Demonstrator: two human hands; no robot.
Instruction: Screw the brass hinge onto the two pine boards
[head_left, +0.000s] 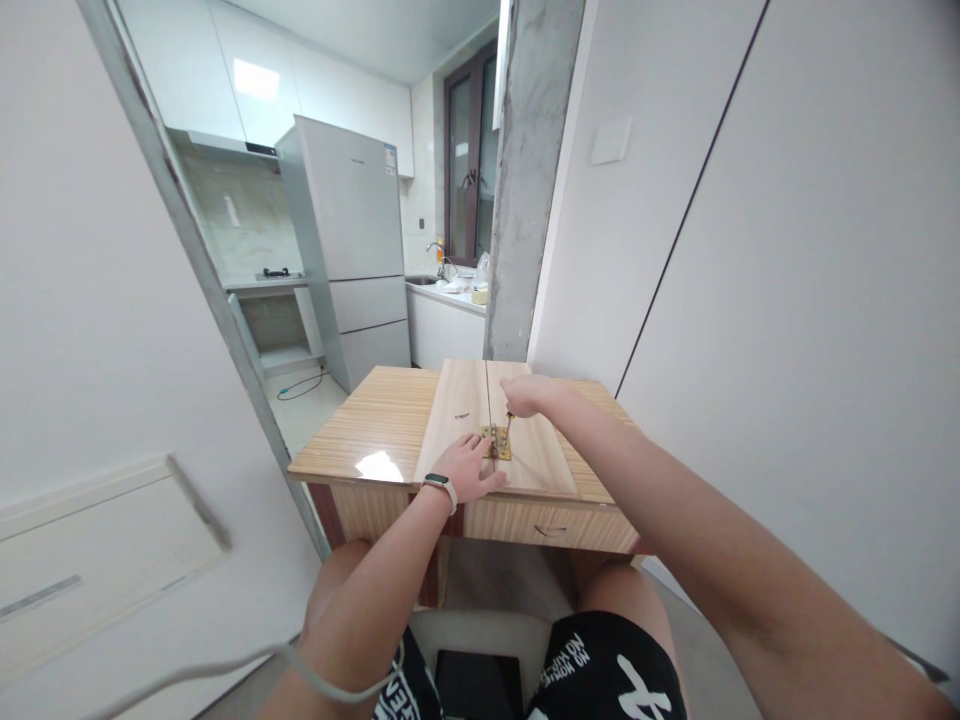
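Observation:
Two pale wooden boards (459, 392) lie side by side on a small desk, a thin dark seam between them. A brass hinge (502, 450) straddles the seam. My left hand (463, 470) rests on the boards with fingers spread, its fingertips touching the hinge's left leaf. Above the hinge's right leaf, my right hand (525, 394) is closed around a screwdriver (511, 422). Its handle is hidden in the fist, and its thin shaft points down at that leaf. Several small dark pieces, apparently screws (461, 416), lie on the left board.
The striped wooden desk (375, 410) has a front drawer handle (550, 529) close to my knees. A white wall (787, 300) stands near on the right. Beyond the doorway are a grey fridge (367, 220) and a kitchen counter (450, 300). A pale cable (225, 660) crosses at lower left.

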